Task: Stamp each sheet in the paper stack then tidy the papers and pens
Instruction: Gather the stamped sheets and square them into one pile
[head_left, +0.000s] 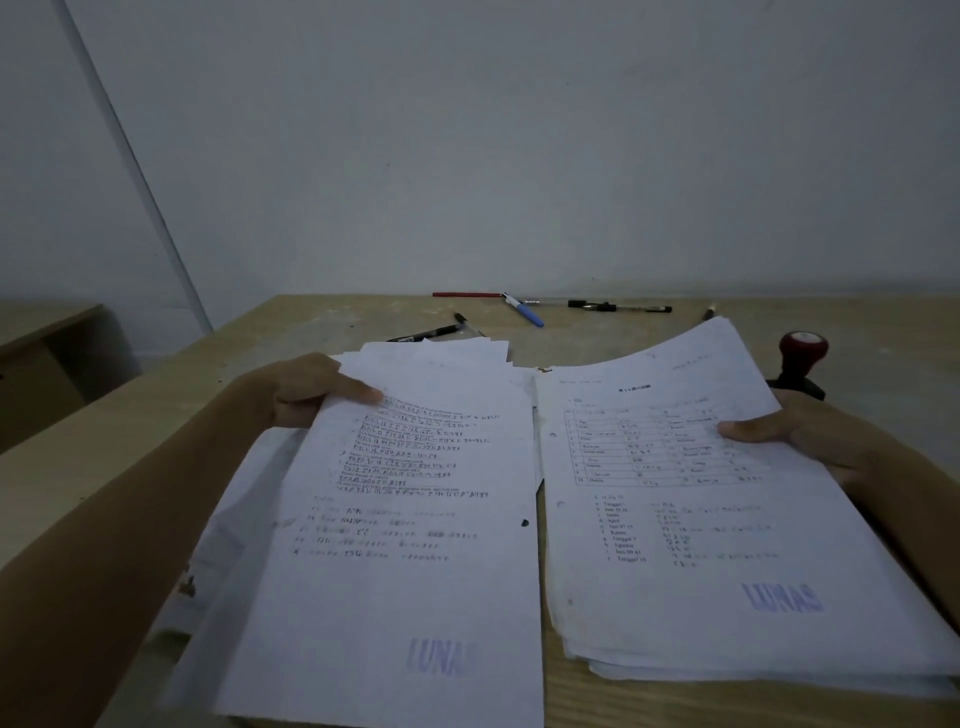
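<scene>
With the left hand (306, 387) pinching the left pile (395, 519) and the right hand (795, 428) the right stack (711, 519) — both stamped — merge them squarely, edges aligned, clear of the desk's front edge.

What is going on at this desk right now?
A person holds two piles of printed sheets over a wooden desk. The left hand grips the left pile, the right hand grips the right pile. The top sheet of each pile already carries a blue LUNAS stamp mark. The red-handled stamp stands untouched at the right, and several pens lie scattered at the far edge, not yet tidied.
</scene>
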